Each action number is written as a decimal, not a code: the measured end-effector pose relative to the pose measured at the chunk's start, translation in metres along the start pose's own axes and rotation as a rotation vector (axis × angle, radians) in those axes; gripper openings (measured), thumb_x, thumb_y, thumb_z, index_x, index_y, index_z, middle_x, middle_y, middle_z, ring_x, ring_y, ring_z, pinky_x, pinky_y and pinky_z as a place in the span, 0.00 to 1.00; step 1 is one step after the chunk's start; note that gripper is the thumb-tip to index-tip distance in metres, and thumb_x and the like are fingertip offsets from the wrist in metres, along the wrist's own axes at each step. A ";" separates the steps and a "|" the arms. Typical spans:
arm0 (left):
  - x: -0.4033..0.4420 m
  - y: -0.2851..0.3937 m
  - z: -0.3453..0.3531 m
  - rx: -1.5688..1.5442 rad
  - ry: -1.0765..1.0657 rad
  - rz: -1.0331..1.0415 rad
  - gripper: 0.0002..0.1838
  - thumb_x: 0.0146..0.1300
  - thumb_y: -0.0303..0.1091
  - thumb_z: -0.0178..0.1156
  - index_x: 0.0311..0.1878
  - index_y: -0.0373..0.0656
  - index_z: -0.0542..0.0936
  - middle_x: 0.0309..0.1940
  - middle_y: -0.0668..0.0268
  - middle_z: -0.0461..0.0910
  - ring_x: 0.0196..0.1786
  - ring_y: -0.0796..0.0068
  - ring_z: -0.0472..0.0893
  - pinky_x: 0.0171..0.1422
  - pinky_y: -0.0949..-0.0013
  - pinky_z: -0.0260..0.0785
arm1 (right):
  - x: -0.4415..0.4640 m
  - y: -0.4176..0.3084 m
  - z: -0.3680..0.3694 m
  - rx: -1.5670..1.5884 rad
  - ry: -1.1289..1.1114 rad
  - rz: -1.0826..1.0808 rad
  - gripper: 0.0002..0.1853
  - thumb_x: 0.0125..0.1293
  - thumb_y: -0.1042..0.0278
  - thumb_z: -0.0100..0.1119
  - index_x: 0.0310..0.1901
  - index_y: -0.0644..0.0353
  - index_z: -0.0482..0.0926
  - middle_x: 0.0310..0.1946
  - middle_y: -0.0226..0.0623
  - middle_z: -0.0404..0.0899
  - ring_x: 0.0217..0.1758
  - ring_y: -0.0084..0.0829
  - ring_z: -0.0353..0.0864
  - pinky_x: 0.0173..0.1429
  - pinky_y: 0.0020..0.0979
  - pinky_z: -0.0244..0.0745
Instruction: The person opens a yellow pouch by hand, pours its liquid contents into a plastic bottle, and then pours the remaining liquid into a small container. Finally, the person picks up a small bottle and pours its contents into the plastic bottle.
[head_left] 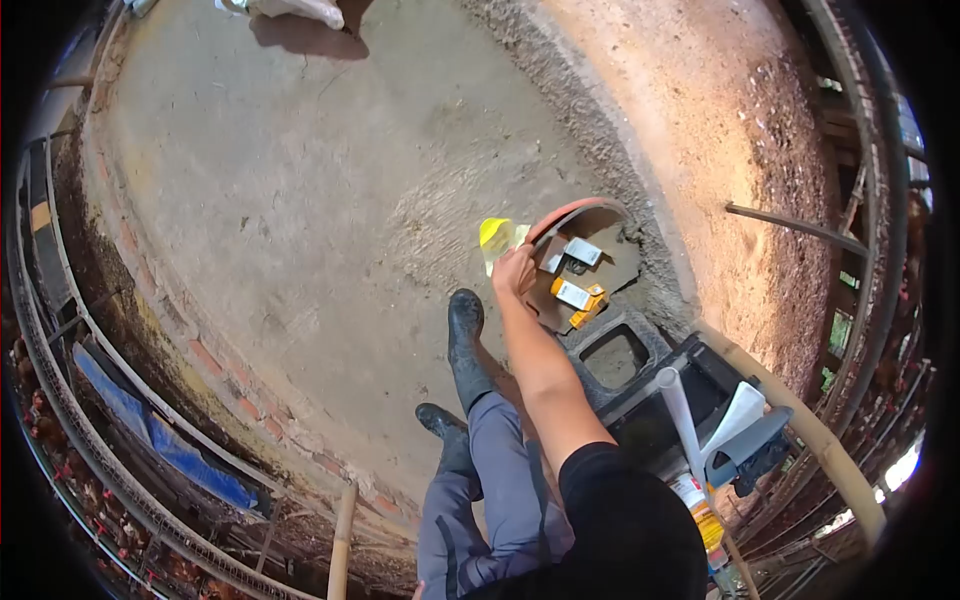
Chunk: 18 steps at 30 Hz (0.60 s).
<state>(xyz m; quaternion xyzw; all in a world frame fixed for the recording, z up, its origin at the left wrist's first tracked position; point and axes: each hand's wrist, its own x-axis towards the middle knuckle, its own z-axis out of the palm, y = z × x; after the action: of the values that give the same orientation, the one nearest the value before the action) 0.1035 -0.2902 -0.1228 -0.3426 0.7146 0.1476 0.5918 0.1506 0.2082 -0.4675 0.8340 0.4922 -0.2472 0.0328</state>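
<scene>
My right hand [515, 272] is closed at the near left rim of a round reddish basin [575, 212]. Its fingers pinch a thin yellow and pale plastic packet [496, 238], which sticks out past the rim over the concrete. Inside the basin lie a white box [583, 251], a brown-and-white box [552, 255], an orange-and-white box [570, 293] and an orange carton [590, 307]. Of my left hand, only a sliver of skin [419, 590] may show at the bottom edge; its fingers are hidden.
A hollow concrete block [615, 352] stands beside the basin. Near it, a black crate [690, 385] holds a white tube [682, 410] and a grey-blue plastic piece [750, 448]. My boots [465, 340] stand on the concrete floor [290, 200]. Cages with chickens [70, 460] line the left side.
</scene>
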 end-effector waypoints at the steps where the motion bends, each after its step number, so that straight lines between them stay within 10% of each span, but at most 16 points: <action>1: -0.001 -0.003 -0.002 -0.009 0.009 -0.022 0.33 0.67 0.57 0.58 0.63 0.39 0.74 0.52 0.60 0.81 0.51 0.65 0.80 0.58 0.61 0.71 | 0.002 0.002 0.007 -0.011 -0.004 0.021 0.14 0.69 0.59 0.54 0.44 0.64 0.71 0.37 0.56 0.83 0.43 0.57 0.83 0.48 0.55 0.75; 18: -0.039 -0.045 -0.039 -0.059 -0.017 -0.083 0.34 0.67 0.57 0.58 0.64 0.38 0.73 0.56 0.58 0.80 0.54 0.63 0.80 0.62 0.59 0.71 | -0.022 0.047 -0.008 0.238 0.127 0.095 0.31 0.56 0.44 0.62 0.52 0.63 0.74 0.42 0.57 0.82 0.48 0.57 0.81 0.52 0.50 0.74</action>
<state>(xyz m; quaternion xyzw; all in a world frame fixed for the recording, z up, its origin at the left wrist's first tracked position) 0.1066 -0.3344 -0.0667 -0.3879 0.6899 0.1471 0.5932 0.1844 0.1687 -0.4593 0.8683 0.4205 -0.2488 -0.0856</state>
